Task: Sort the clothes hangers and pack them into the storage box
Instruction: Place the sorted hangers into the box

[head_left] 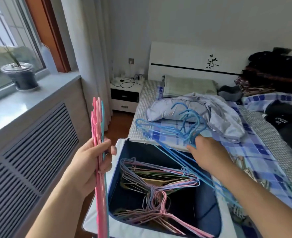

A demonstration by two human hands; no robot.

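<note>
Left hand [92, 158] is up beside the storage box [208, 213], just off its left wall, fingers and thumb wrapped tight round a bundle of pink hangers [97, 134] with one teal hanger [102, 121] at the edge, all held upright and seen edge-on. Over on the far side of the box, the right hand [208, 155] has its fingers curled round the necks of a bunch of blue wire hangers [169, 129]; their hooks fan up and away from the box toward the bed [255, 152], while the long lower bars slant down across the box's open top (exactly how many blue ones, hard to count in that tangle). Down inside the box, a heap of hangers [159, 179] already lies packed: purple and pink wire ones on top, some greenish and tan ones underneath. Beyond the box's far rim, on the bed, sits a crumpled pale grey garment [215, 117]. Right of the box, on the blue checked sheet, a few more hangers [250, 172] lie loose. Left of the box runs a slatted radiator cover [30, 152] under the windowsill, with a potted plant [21, 74] above.
</note>
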